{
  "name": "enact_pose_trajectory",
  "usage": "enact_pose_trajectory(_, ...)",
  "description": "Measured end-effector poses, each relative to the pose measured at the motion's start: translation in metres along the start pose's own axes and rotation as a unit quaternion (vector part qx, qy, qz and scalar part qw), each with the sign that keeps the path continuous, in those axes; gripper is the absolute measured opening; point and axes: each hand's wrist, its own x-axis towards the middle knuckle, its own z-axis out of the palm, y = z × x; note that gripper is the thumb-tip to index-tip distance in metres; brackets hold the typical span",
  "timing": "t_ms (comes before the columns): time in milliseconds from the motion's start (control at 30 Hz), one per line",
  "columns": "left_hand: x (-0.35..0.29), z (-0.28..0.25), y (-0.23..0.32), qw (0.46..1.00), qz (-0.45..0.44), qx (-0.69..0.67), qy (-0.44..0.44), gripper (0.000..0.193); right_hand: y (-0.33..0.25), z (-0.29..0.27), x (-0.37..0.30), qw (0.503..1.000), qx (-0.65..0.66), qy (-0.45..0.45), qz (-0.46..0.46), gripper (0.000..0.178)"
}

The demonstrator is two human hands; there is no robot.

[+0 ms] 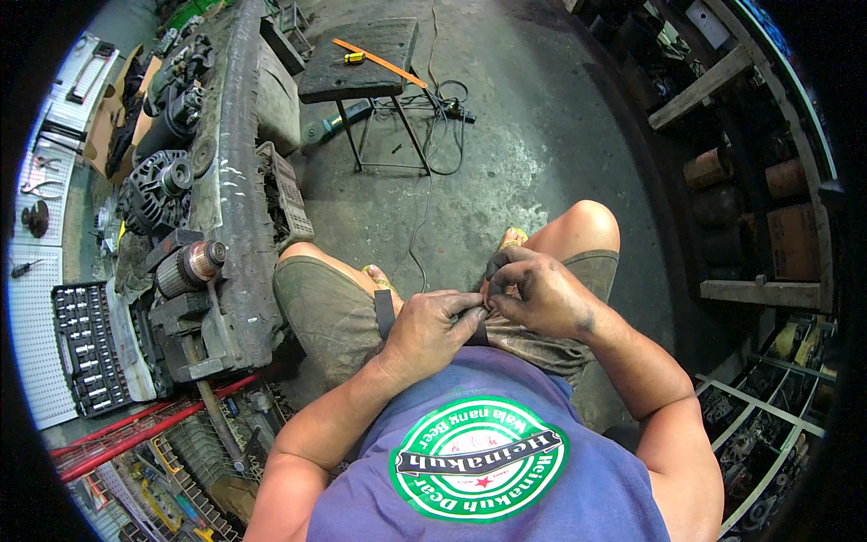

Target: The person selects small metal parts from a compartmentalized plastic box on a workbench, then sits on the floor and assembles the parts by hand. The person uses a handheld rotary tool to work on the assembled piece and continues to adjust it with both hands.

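Observation:
Over my lap, my left hand [429,332] is closed, thumb and fingers pressed together at the tips. A flat dark grey strip [386,313] sticks out on its far left side, and a dark piece shows below the fingertips. The strip's material cannot be made out. My right hand [533,294], with blackened fingers, pinches at a spot touching the left fingertips. Whatever lies between those fingers is too small or hidden to name. On the bench to my left, a copper-coloured motor armature [191,269] rests at a vise-like metal block [185,330].
The workbench [239,181] carries an alternator [158,190] and a socket set [90,348]. Ahead, a stool [361,81] holds an orange strip [379,61] and a yellow tape measure [354,58]. An angle grinder [334,125] and cables lie beneath. Shelves [768,292] stand at right.

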Motion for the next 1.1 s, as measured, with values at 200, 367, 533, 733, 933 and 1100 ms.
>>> enact_pose_trajectory(200,-0.001,0.001,0.001,0.999,-0.024,-0.029,-0.015,0.023,0.001,0.001,-0.003,1.000,-0.024,-0.015,0.011,0.011)
enact_pose_trajectory(367,-0.001,0.002,0.000,0.998,-0.042,-0.050,-0.016,0.023,-0.004,0.001,-0.003,1.000,0.011,0.012,0.007,0.022)
enact_pose_trajectory(533,-0.001,0.001,-0.002,1.000,0.000,-0.009,0.000,0.028,-0.004,0.001,-0.004,0.999,0.002,-0.017,0.034,0.014)
enact_pose_trajectory(733,-0.002,0.002,-0.002,0.999,-0.012,-0.041,-0.002,0.023,0.001,0.008,-0.004,1.000,-0.015,0.008,0.003,0.023)
enact_pose_trajectory(933,-0.001,0.002,-0.002,0.998,-0.029,-0.050,-0.005,0.027,0.000,0.004,-0.006,1.000,-0.013,0.001,-0.018,0.021)
enact_pose_trajectory(1100,-0.002,0.003,0.000,0.999,-0.020,-0.040,-0.005,0.026,-0.007,-0.004,-0.007,0.999,-0.049,-0.014,-0.011,0.012)
